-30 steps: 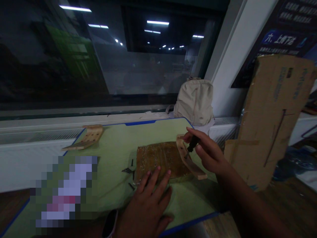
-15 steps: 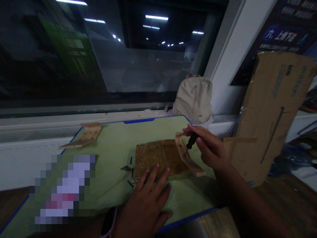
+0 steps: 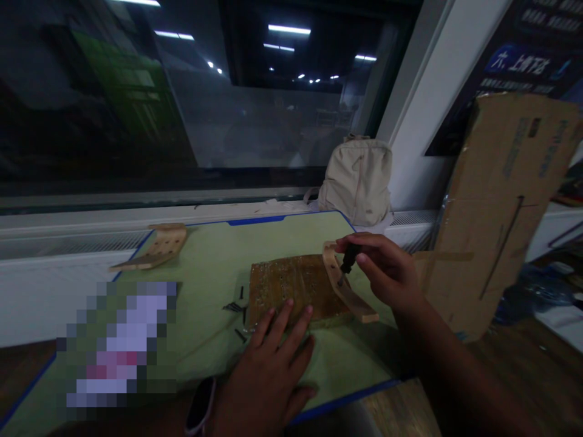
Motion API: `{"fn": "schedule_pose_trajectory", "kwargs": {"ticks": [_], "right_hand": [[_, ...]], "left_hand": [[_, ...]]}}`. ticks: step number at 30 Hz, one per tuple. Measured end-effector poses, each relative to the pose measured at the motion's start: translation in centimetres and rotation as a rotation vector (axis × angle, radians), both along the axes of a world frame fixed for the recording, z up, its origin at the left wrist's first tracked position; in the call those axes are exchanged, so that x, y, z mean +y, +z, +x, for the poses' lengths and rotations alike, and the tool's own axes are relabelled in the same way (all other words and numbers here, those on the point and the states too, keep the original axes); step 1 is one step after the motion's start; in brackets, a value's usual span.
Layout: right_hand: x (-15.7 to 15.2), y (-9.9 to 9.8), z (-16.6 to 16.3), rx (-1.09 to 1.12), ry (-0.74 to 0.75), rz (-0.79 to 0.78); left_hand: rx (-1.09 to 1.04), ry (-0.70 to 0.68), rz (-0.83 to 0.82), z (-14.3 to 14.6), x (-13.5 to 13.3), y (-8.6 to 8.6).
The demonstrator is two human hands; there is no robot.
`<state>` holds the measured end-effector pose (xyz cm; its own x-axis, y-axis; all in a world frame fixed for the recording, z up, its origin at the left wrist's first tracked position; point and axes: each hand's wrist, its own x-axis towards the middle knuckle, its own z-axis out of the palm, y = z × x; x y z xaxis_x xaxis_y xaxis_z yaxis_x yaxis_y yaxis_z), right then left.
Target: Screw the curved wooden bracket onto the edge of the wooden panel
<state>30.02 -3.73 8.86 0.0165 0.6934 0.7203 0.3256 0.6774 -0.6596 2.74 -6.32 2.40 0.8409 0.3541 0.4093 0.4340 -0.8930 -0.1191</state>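
My left hand point(image 3: 273, 364) lies with fingers spread over the near edge of a brown wooden board point(image 3: 291, 282). Against the board's right side stands a curved, light wooden piece point(image 3: 353, 298) with holes in it. My right hand point(image 3: 387, 270) grips a screwdriver point(image 3: 350, 258) by its black handle. The screwdriver is tilted, its tip at a hole in the curved piece; whether a screw sits there is too small to tell. Several dark screws point(image 3: 234, 308) lie on the table just left of the board.
The green table point(image 3: 209, 243) has a blue edge. A second curved wooden piece point(image 3: 166, 244) with holes rests at its far left corner. A pixelated patch covers something at the left. A beige backpack point(image 3: 357, 182) stands by the window, and a tall cardboard sheet point(image 3: 496, 218) leans at the right.
My right hand's fingers have shifted slightly around the screwdriver handle, while the tip stays at the same hole. My left hand and the board have not moved.
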Motion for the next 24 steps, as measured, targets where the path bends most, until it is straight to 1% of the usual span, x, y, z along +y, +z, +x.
{"fn": "schedule_pose_trajectory", "kwargs": {"ticks": [1,3,5,7,9,10,12,16,18,20,22,24], "right_hand": [[0.03,-0.01,-0.15,0.029,0.006,-0.026],[0.23,-0.18,-0.17,0.064,-0.038,-0.029],[0.49,-0.37,0.12,0.059,-0.123,0.022],[0.64,-0.44,0.48,0.001,-0.202,0.087],[0.62,-0.31,0.69,-0.081,-0.233,0.145],[0.55,-0.20,0.68,-0.110,-0.226,0.159],[0.38,0.03,0.46,-0.112,-0.162,0.157],[0.38,0.10,-0.17,0.041,0.002,0.054],[0.60,-0.04,-0.18,0.101,-0.018,0.039],[0.80,-0.13,0.09,0.110,-0.100,0.089],[0.83,-0.08,0.47,0.056,-0.175,0.166],[0.66,0.07,0.75,-0.017,-0.189,0.219]], "left_hand": [[-0.003,0.000,0.004,0.03,-0.01,-0.01],[-0.004,0.003,0.014,0.07,-0.01,-0.05],[0.005,0.007,0.026,0.05,0.02,-0.12],[0.011,0.010,0.042,-0.01,0.09,-0.18],[0.011,0.012,0.057,-0.07,0.16,-0.18],[0.012,0.012,0.059,-0.09,0.18,-0.16],[0.017,0.009,0.058,-0.10,0.17,-0.07],[0.011,0.007,0.059,-0.05,0.05,0.12],[0.012,0.008,0.059,-0.01,0.06,0.13],[0.013,0.010,0.056,0.05,0.16,0.10],[0.011,0.010,0.050,0.10,0.28,0.06],[0.017,0.005,0.039,0.12,0.34,0.03]]}}
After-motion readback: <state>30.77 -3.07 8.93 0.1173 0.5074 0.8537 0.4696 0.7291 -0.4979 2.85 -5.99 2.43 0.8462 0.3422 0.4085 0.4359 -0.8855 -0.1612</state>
